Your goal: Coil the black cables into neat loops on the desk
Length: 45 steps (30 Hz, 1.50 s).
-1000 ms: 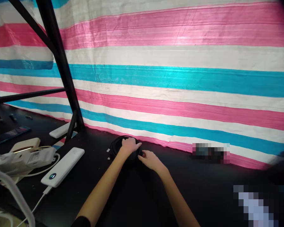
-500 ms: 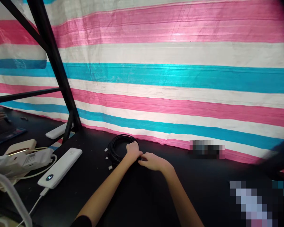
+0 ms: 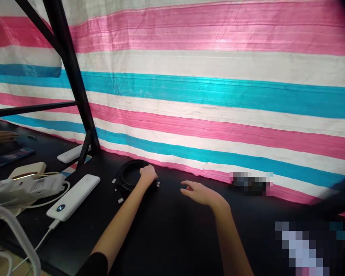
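A coiled bundle of black cable (image 3: 123,177) with small pale connector ends lies on the black tabletop (image 3: 166,237), close to the striped sheet. My left hand (image 3: 148,174) is closed over the right side of the coil; its fingertips are partly hidden. Light-coloured ends stick out just right of that hand. My right hand (image 3: 197,191) hovers to the right of the coil, apart from it, with thumb and fingers spread and nothing between them.
A white power bank (image 3: 74,197) with a plugged-in cable lies at left, beside a white power strip (image 3: 28,189). A black metal post (image 3: 74,80) rises behind them. Another person's hand (image 3: 2,136) rests near a phone (image 3: 11,158) at far left. A striped sheet (image 3: 204,92) hangs behind.
My right hand has let go and drawn back to the right, its fingers opening. My left hand and the cable coil have shifted slightly left.
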Tool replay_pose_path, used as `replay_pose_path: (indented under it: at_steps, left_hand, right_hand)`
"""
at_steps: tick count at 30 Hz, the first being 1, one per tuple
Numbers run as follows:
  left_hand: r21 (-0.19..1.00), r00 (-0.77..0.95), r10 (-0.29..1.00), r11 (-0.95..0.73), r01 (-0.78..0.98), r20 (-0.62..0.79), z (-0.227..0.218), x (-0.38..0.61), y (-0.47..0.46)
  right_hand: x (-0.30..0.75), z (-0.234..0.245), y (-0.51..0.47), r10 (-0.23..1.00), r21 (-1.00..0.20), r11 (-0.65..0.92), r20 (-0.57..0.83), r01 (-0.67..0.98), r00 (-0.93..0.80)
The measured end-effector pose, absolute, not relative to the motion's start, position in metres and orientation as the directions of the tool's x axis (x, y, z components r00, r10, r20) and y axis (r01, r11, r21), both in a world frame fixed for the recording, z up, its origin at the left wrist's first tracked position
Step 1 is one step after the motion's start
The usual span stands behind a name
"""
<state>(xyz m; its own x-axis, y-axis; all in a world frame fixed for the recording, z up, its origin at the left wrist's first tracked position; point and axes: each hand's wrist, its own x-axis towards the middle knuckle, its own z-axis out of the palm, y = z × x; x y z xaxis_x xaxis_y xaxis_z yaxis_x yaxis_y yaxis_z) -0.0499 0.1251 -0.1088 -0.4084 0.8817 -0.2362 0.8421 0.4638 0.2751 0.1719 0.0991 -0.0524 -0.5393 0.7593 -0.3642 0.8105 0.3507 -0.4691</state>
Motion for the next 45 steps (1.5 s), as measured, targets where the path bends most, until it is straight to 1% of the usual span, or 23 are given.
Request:
replay_pose_path:
  at_steps: [6, 11, 15, 18, 21, 22, 25, 28, 30, 32, 36, 39, 45]
  left_hand:
    - [0.156, -0.495, 0.803, 0.564, 0.811, -0.333, -0.101, -0.085, 0.122]
    - [0.130, -0.512, 0.807, 0.565, 0.815, -0.294, -0.095, -0.089, 0.119]
    - [0.177, -0.515, 0.825, 0.557, 0.812, -0.233, -0.089, -0.093, 0.116]
    - [0.227, -0.560, 0.817, 0.577, 0.785, -0.137, -0.083, -0.111, 0.109]
    - [0.250, -0.669, 0.743, 0.653, 0.715, -0.029, -0.082, -0.139, 0.099]
    - [0.256, -0.707, 0.707, 0.687, 0.680, -0.019, -0.083, -0.149, 0.095]
    - [0.274, -0.786, 0.613, 0.772, 0.574, -0.080, -0.089, -0.174, 0.086]
    - [0.314, -0.794, 0.583, 0.796, 0.517, -0.171, -0.097, -0.191, 0.080]
    - [0.356, -0.785, 0.589, 0.787, 0.504, -0.190, -0.099, -0.198, 0.077]
    - [0.408, -0.782, 0.601, 0.763, 0.501, -0.164, -0.099, -0.201, 0.074]
    - [0.512, -0.796, 0.604, 0.694, 0.506, -0.033, -0.093, -0.200, 0.071]
    - [0.568, -0.798, 0.599, 0.636, 0.523, 0.064, -0.087, -0.199, 0.070]
    - [0.659, -0.704, 0.685, 0.443, 0.608, 0.189, -0.078, -0.204, 0.070]
  right_hand:
    - [0.176, -0.053, 0.100, 0.745, -0.462, 0.333, -0.406, 0.822, -0.530]
    - [0.174, -0.051, 0.098, 0.734, -0.446, 0.322, -0.439, 0.835, -0.518]
    - [0.174, -0.049, 0.097, 0.731, -0.433, 0.315, -0.457, 0.845, -0.507]
    - [0.175, -0.048, 0.096, 0.731, -0.428, 0.310, -0.464, 0.849, -0.501]
    - [0.176, -0.045, 0.095, 0.732, -0.424, 0.309, -0.466, 0.851, -0.498]
    - [0.177, -0.044, 0.095, 0.732, -0.421, 0.309, -0.467, 0.853, -0.496]
    - [0.177, -0.042, 0.095, 0.738, -0.407, 0.306, -0.470, 0.861, -0.484]
    - [0.177, -0.044, 0.095, 0.740, -0.413, 0.302, -0.468, 0.859, -0.484]
    - [0.179, -0.045, 0.096, 0.738, -0.422, 0.304, -0.463, 0.854, -0.491]
    - [0.180, -0.047, 0.097, 0.741, -0.423, 0.303, -0.459, 0.854, -0.490]
    - [0.182, -0.046, 0.098, 0.749, -0.413, 0.296, -0.459, 0.861, -0.478]
    - [0.182, -0.044, 0.098, 0.752, -0.405, 0.297, -0.460, 0.865, -0.473]
    - [0.181, -0.042, 0.095, 0.754, -0.401, 0.295, -0.460, 0.867, -0.469]
